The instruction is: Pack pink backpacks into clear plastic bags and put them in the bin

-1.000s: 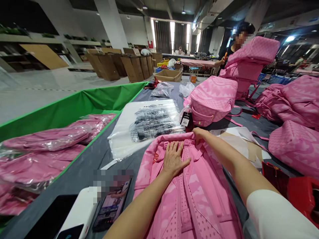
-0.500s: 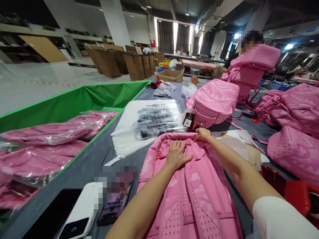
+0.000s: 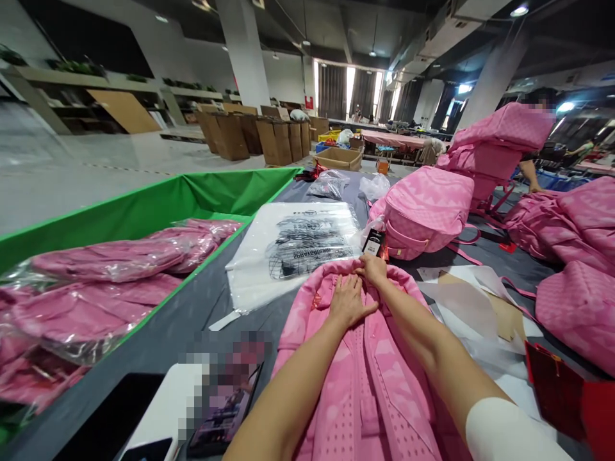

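Note:
A pink backpack [image 3: 331, 378] lies in front of me with its straps and back panel facing up. My left hand [image 3: 346, 301] rests flat on its upper part, fingers spread over the fabric near the strap tops. At the top edge, my right hand [image 3: 373, 269] is closed, its fingers pinching the rim close to the middle. Just beyond that hand is a black and white hang tag [image 3: 373, 243], beside another pink backpack [image 3: 425, 208] standing upright. What lies under my fingertips is partly hidden.
To the left, a green-walled bin [image 3: 211, 195] holds pink bags in clear plastic. Printed plastic bags [image 3: 250, 256] lie ahead. A phone [image 3: 225, 403] and a white power bank [image 3: 166, 403] are near left. Papers [image 3: 461, 288] and more pink bags [image 3: 571, 218] lie right; a co-worker's hand [image 3: 530, 176] shows behind.
My right hand has slid left along the backpack's top edge, closer to my left hand. My left hand stays flat on the fabric. The co-worker has shifted right, behind the stacked pink bags.

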`<state>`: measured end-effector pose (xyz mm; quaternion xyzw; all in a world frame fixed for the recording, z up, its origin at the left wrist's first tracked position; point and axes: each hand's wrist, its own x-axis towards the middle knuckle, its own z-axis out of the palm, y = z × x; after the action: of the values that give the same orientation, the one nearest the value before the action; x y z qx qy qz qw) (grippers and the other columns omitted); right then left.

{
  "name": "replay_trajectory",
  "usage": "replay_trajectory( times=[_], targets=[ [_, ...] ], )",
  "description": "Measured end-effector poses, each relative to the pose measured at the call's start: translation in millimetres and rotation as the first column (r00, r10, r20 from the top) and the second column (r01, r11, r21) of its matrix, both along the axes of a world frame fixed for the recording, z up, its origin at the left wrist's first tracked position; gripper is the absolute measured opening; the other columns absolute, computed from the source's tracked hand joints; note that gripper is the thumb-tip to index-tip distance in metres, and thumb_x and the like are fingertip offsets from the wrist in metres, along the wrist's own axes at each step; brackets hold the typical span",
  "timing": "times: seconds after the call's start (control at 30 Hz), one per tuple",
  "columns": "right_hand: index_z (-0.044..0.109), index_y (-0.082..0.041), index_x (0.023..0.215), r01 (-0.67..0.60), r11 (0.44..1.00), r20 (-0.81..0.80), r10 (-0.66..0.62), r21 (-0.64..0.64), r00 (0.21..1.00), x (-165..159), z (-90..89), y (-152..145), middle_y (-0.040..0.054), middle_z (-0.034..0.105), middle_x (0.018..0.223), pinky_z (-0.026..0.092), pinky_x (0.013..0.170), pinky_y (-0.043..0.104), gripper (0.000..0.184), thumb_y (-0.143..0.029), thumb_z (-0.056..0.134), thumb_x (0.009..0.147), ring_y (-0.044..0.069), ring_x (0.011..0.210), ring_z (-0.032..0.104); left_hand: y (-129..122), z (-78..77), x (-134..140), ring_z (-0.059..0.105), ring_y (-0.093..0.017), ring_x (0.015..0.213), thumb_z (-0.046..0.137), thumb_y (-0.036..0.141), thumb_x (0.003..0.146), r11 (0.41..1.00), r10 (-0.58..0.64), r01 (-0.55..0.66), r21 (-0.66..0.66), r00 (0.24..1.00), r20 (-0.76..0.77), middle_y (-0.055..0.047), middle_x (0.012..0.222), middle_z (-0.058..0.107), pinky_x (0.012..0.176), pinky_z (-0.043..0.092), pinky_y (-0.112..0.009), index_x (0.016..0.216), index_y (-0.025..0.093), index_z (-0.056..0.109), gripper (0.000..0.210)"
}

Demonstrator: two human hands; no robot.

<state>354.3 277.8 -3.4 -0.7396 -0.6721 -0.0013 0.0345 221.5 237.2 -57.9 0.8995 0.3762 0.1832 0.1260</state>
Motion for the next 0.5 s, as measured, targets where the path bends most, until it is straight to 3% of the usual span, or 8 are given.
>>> replay_trajectory(
  times=[0.1, 0.17, 0.23, 0.33, 0.4, 0.5],
  targets=[
    [0.066, -0.011, 0.124, 0.065, 0.996, -0.031, -0.064, 0.061, 0.998, -11.8, 1.4, -19.5, 0.0176, 0.069, 0.125, 0.048, 0.102, 0.039, 0.030, -0.023, 0.057, 0.098, 0.029, 0.119, 0.064, 9.6, 2.4, 0.9, 0.048, -0.032, 0.142, 0.063, 0.050, 0.088, 0.999, 0.018, -0.019, 0.043, 0.999, 0.032, -0.021, 0.148, 0.056, 0.126, 0.022, -0.052, 0.143, 0.007, 0.051, 0.071],
    [0.060, -0.014, 0.135, 0.027, 0.995, -0.093, -0.018, 0.099, 0.996, -19.1, 9.0, -54.2, 0.0172, 0.064, 0.136, 0.046, 0.106, 0.036, 0.037, -0.018, 0.050, 0.100, 0.023, 0.128, 0.059, 11.1, 3.3, -0.6, 0.052, -0.030, 0.137, 0.057, 0.037, 0.091, 0.997, 0.032, -0.036, 0.067, 0.998, 0.062, -0.019, 0.142, 0.062, 0.124, 0.027, -0.049, 0.136, 0.011, 0.058, 0.052],
    [0.058, -0.019, 0.137, -0.121, 0.976, -0.190, 0.156, 0.183, 0.969, -25.3, 18.0, -107.2, 0.0131, 0.064, 0.137, 0.047, 0.107, 0.034, 0.037, -0.020, 0.045, 0.102, 0.019, 0.126, 0.059, 10.0, 3.2, -2.0, 0.053, -0.030, 0.136, 0.049, 0.025, 0.093, 0.997, 0.032, -0.037, 0.064, 0.996, 0.078, -0.018, 0.141, 0.062, 0.123, 0.028, -0.049, 0.132, 0.011, 0.060, 0.043],
    [0.061, -0.023, 0.133, -0.379, 0.875, -0.214, 0.449, 0.300, 0.867, -36.1, 26.8, -192.2, 0.0099, 0.067, 0.132, 0.042, 0.113, 0.043, 0.035, -0.036, 0.048, 0.103, 0.023, 0.125, 0.059, 10.5, 3.2, -1.6, 0.053, -0.033, 0.133, 0.038, 0.016, 0.094, 0.998, 0.038, -0.042, 0.037, 0.995, 0.096, -0.022, 0.141, 0.060, 0.121, 0.029, -0.052, 0.133, 0.008, 0.059, 0.045],
    [0.063, -0.023, 0.132, -0.435, 0.871, -0.162, 0.474, 0.227, 0.865, -43.0, 24.0, -226.9, 0.0103, 0.067, 0.135, 0.037, 0.117, 0.050, 0.038, -0.042, 0.052, 0.102, 0.026, 0.129, 0.056, 14.1, 5.4, 0.3, 0.053, -0.034, 0.131, 0.032, 0.012, 0.094, 0.999, 0.040, -0.041, 0.008, 0.995, 0.094, -0.024, 0.140, 0.059, 0.119, 0.031, -0.053, 0.134, 0.005, 0.057, 0.048],
    [0.063, -0.019, 0.135, -0.353, 0.934, -0.098, 0.356, 0.051, 0.929, -45.8, 4.7, -232.2, 0.0123, 0.061, 0.144, 0.037, 0.116, 0.054, 0.038, -0.036, 0.051, 0.103, 0.030, 0.137, 0.052, 14.5, 16.2, -1.6, 0.048, -0.033, 0.138, 0.031, 0.007, 0.092, 0.999, -0.001, 0.003, -0.036, 0.998, 0.059, -0.026, 0.146, 0.053, 0.121, 0.028, -0.055, 0.138, 0.003, 0.052, 0.051]
  ],
)
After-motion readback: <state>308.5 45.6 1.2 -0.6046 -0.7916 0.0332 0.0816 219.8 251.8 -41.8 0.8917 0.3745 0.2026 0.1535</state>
